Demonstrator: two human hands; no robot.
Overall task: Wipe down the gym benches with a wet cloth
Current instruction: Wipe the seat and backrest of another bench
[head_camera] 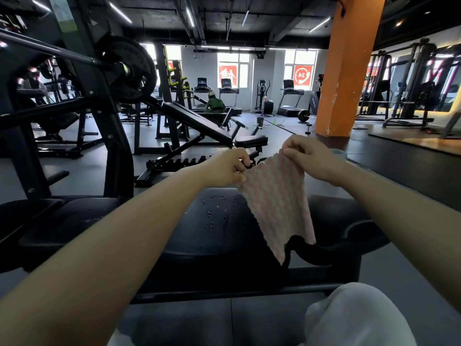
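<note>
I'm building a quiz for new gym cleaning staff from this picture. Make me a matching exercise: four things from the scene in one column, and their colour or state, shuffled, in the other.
Things:
1. cloth
2. bench pad
3. pillar
4. weight plate

Descriptions:
A. orange, with chipped paint
B. black, loaded on a barbell
C. pink, held up by the left hand and the right hand
D. black, dotted with water drops

Pairs: 1-C, 2-D, 3-A, 4-B

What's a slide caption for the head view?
Both hands hold a pink cloth spread above the droplet-speckled black bench.
</note>
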